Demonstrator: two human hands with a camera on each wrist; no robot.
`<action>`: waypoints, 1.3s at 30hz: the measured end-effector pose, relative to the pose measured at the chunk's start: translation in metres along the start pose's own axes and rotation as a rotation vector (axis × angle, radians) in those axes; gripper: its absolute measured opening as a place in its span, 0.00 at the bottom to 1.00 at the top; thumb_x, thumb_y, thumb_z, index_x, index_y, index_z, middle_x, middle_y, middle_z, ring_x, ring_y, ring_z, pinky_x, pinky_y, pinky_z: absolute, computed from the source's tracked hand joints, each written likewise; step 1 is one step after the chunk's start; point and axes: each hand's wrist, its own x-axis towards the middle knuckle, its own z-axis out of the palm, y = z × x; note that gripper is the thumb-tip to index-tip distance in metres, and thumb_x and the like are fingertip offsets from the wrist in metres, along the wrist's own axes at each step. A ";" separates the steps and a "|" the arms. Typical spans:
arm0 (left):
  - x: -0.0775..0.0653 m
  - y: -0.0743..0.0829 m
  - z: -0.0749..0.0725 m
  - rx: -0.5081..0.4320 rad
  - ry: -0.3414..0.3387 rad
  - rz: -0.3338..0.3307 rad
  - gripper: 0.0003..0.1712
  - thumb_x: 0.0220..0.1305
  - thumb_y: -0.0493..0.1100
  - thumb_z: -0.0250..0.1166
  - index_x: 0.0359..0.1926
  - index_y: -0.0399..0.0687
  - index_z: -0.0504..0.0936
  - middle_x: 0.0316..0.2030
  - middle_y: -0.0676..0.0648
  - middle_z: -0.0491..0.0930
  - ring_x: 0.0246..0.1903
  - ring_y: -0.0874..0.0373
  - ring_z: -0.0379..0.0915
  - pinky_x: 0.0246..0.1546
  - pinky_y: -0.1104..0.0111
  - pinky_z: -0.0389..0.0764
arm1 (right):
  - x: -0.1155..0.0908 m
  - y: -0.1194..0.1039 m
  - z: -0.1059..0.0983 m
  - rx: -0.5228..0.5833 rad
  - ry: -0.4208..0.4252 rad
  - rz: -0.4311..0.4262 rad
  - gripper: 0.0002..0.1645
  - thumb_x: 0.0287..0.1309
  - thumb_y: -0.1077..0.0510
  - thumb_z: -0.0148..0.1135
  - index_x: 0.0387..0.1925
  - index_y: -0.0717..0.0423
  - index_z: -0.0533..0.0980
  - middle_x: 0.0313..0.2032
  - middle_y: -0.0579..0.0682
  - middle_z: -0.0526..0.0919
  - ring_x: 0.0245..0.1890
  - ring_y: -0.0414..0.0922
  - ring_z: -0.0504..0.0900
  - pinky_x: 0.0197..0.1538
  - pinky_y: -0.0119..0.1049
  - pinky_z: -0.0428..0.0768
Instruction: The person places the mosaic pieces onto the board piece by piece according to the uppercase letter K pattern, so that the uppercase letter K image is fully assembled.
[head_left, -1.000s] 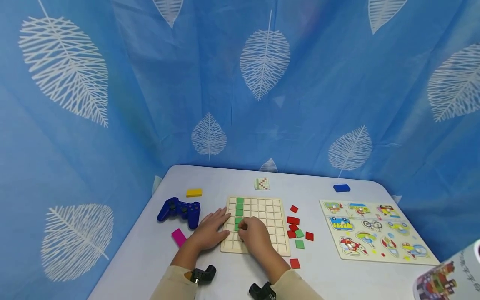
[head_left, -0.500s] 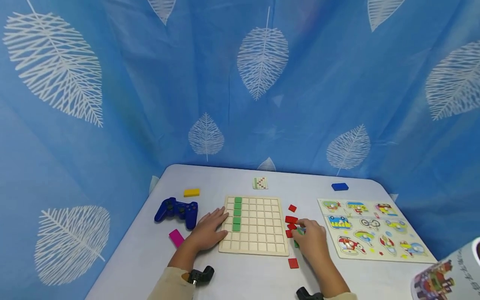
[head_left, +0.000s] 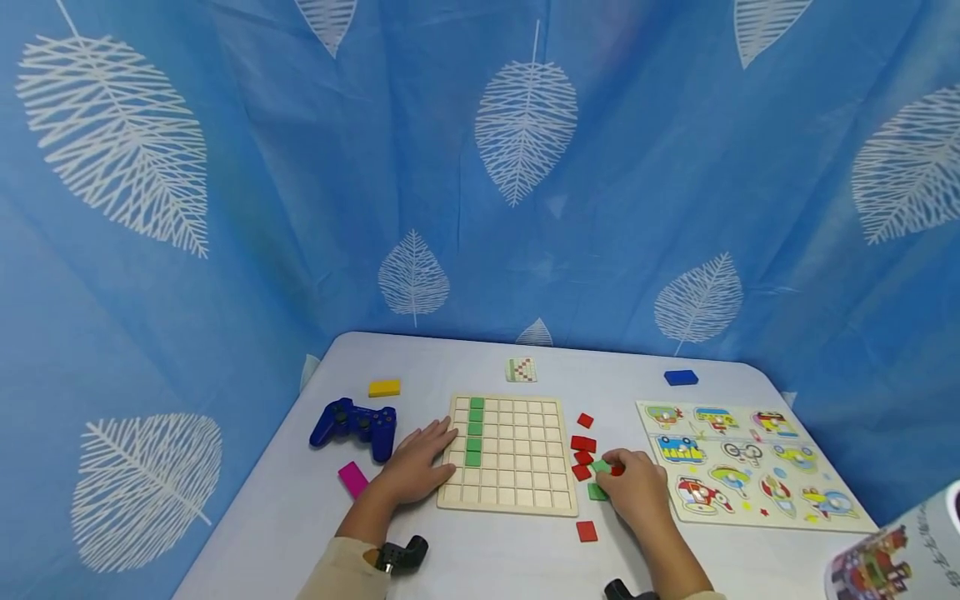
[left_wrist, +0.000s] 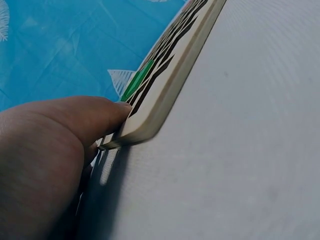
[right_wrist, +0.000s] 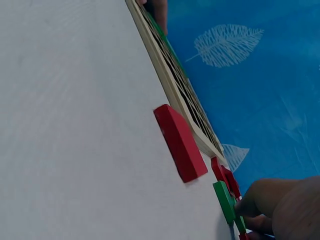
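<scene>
A square wooden grid board [head_left: 525, 498] lies on the table, with several green tiles [head_left: 476, 429] in a column near its left side. My left hand [head_left: 411, 467] rests on the board's left edge with its fingers stretched out; in the left wrist view the thumb [left_wrist: 100, 117] presses the near corner. Right of the board, my right hand [head_left: 637, 492] pinches a loose green square tile [head_left: 601, 467] between thumb and fingers, low over the table. Another green tile [head_left: 596, 492] lies just below it. Several red tiles [head_left: 582, 444] surround them, one partly hidden by the fingers.
A small pattern card [head_left: 521, 369] lies behind the board. To the left are a blue game controller [head_left: 356, 425], a yellow block [head_left: 384, 387] and a magenta block [head_left: 352, 480]. A picture puzzle [head_left: 750, 467], a blue block [head_left: 681, 377] and a printed cup [head_left: 892, 550] stand at right.
My right hand has left the green column on the board and moved right to the loose tiles, then lowered slightly there. My left hand keeps its place on the board's edge.
</scene>
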 end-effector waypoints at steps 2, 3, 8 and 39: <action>0.000 -0.001 0.001 0.001 0.000 0.002 0.37 0.74 0.53 0.62 0.80 0.52 0.66 0.83 0.49 0.54 0.83 0.48 0.45 0.82 0.47 0.47 | 0.000 0.001 -0.001 0.002 -0.013 0.000 0.24 0.58 0.56 0.71 0.56 0.58 0.84 0.55 0.62 0.81 0.54 0.61 0.71 0.47 0.50 0.76; 0.000 -0.001 0.001 0.002 0.000 0.004 0.37 0.74 0.53 0.62 0.80 0.52 0.66 0.83 0.49 0.54 0.83 0.48 0.45 0.82 0.47 0.48 | 0.000 0.001 -0.002 0.000 -0.022 -0.001 0.24 0.58 0.56 0.71 0.57 0.58 0.84 0.55 0.62 0.81 0.55 0.61 0.71 0.47 0.50 0.77; 0.000 -0.002 0.002 0.004 -0.002 0.009 0.37 0.74 0.53 0.62 0.80 0.52 0.66 0.83 0.49 0.54 0.83 0.47 0.45 0.82 0.47 0.48 | 0.001 0.004 -0.004 0.012 -0.032 -0.008 0.24 0.59 0.56 0.72 0.57 0.59 0.83 0.54 0.62 0.81 0.54 0.60 0.73 0.51 0.54 0.81; 0.002 -0.004 0.003 0.021 0.002 0.021 0.37 0.75 0.54 0.62 0.79 0.52 0.66 0.83 0.49 0.54 0.83 0.47 0.47 0.82 0.48 0.48 | -0.045 -0.136 0.092 0.010 -0.108 -0.522 0.05 0.55 0.62 0.73 0.31 0.47 0.89 0.31 0.38 0.82 0.37 0.39 0.81 0.43 0.40 0.82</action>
